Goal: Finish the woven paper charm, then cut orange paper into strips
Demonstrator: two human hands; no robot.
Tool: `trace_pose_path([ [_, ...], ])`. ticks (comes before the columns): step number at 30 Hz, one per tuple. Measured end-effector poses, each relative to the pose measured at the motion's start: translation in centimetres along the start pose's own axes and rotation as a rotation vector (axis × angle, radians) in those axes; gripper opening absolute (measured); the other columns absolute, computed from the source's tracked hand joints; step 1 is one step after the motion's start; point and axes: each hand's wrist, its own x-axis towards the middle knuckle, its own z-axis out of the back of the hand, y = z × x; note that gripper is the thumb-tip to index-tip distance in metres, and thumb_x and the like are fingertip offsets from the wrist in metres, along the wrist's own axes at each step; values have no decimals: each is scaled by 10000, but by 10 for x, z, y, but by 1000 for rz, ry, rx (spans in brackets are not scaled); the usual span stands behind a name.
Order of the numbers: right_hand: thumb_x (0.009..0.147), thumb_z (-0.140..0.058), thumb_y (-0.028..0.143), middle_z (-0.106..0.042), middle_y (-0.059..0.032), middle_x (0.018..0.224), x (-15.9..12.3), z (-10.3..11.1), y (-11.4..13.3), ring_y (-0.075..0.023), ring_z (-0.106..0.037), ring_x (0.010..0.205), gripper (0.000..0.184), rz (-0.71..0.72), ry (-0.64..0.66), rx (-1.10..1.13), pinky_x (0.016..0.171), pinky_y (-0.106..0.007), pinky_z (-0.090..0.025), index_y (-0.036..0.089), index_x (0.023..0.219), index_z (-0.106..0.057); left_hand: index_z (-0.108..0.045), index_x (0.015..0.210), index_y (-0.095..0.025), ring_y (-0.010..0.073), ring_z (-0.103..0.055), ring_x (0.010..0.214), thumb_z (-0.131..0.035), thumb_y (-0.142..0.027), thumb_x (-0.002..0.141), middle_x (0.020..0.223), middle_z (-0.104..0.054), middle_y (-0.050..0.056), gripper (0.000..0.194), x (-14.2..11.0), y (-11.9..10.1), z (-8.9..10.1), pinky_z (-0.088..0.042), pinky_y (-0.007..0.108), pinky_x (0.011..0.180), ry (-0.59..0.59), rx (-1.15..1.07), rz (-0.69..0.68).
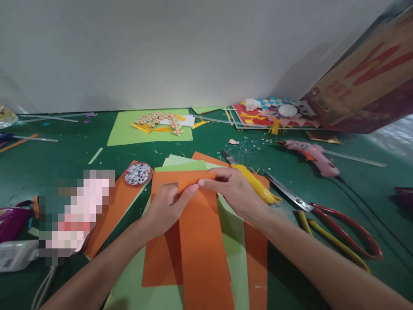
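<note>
Between my two hands is a long strip of orange paper, its far end bent over into a fold. My left hand pinches the left side of that fold, thumb on the near face. On the right side, my right hand grips the folded end between thumb and fingers. Beneath the strip lie a wider orange sheet and light green sheets, stacked unevenly. Just beyond my right hand rests a yellow-handled tool, its lower part near my wrist.
Scissors with red handles and a pink glue gun with a cord lie at right. A round container of googly eyes and a pixelated pink object are at left. Woven paper pieces sit at the back, near a paper bag.
</note>
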Motion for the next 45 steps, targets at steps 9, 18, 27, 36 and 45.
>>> trace_pose_path([
  [9,663,-662,493,-533,15,608,1,0,0,-115,-446,584,312,34,17,-29,516,-254,-332,191,606,-612,-166,539,-212,68,-146,442,-395,-376,862,508,-144,-66,429,1,0,1,-140,236,396,48,-38,-48],
  [18,664,-672,520,-339,69,502,-1,0,-1,-80,-278,493,377,-33,64,-44,463,-253,-188,181,572,-535,-153,546,-220,70,-150,414,-363,-362,884,492,-133,-72,422,2,2,1,-147,242,386,30,-62,-55],
  [27,717,-599,523,-327,65,455,4,10,12,-75,-294,450,465,-50,135,-78,445,-249,-213,206,464,-372,-145,561,-224,77,-139,426,-358,-344,898,501,-140,-69,416,5,4,3,-159,246,390,26,-6,-79],
  [36,769,-561,510,-424,48,459,6,18,17,-76,-393,465,465,53,219,-178,460,-238,-261,199,464,-400,-127,541,-219,75,-123,428,-367,-357,876,496,-116,-62,435,11,2,8,-140,254,385,76,64,-44],
  [45,795,-552,549,-515,27,485,7,23,7,-69,-418,417,424,144,-92,24,413,-235,-254,161,644,-629,-224,501,-214,77,-258,412,-404,-353,905,456,-218,-59,464,11,-27,46,-252,234,410,-509,390,-223],
])
